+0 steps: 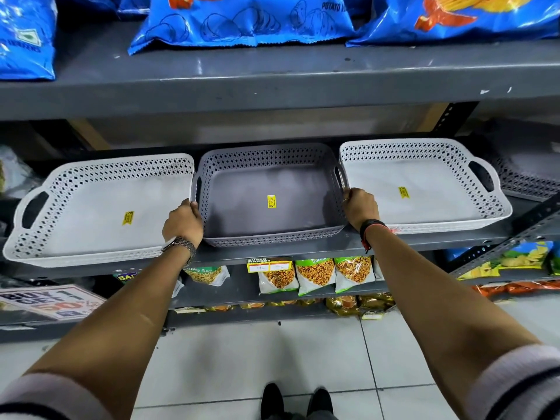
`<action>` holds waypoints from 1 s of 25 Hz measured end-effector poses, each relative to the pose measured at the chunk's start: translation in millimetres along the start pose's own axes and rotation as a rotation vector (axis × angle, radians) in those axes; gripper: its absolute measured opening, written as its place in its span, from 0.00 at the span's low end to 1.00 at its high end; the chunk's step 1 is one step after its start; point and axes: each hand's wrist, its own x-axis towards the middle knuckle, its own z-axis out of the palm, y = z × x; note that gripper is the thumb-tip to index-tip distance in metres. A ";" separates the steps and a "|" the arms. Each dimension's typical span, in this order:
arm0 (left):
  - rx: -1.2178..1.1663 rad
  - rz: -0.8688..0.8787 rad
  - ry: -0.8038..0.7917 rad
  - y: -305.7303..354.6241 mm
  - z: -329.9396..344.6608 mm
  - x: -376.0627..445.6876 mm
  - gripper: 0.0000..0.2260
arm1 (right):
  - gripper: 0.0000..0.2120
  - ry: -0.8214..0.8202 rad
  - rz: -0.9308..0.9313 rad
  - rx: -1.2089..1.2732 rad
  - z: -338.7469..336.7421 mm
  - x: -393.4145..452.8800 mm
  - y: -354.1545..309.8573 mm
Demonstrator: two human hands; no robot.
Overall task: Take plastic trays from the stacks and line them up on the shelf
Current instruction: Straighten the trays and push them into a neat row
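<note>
Three perforated plastic trays stand side by side on the grey metal shelf (272,253). The middle one is a darker grey tray (266,177) with a yellow price sticker. My left hand (183,224) grips its left handle and my right hand (360,207) grips its right handle. A white tray (91,207) sits touching it on the left. Another white tray (424,183) sits on the right. Further right, partly hidden, lies a grey tray (524,180), whether single or stacked I cannot tell.
Blue chip bags (242,22) lie on the shelf above, whose thick front edge (272,86) overhangs the trays. Snack packets (315,275) hang on the shelves below. A promo sign (48,301) leans at lower left. White tiled floor and my shoes (297,401) are underneath.
</note>
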 end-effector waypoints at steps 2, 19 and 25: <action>-0.001 -0.011 -0.004 -1.4 -0.8 -4.8 0.17 | 0.15 -0.006 0.010 -0.004 -1.0 -4.7 1.5; -0.001 -0.006 -0.017 -12.3 -4.4 -18.8 0.15 | 0.13 -0.024 0.016 0.030 -4.0 -25.8 7.2; 0.021 -0.061 -0.062 -10.5 -5.2 -19.2 0.20 | 0.14 -0.097 0.033 0.133 -8.7 -20.8 13.5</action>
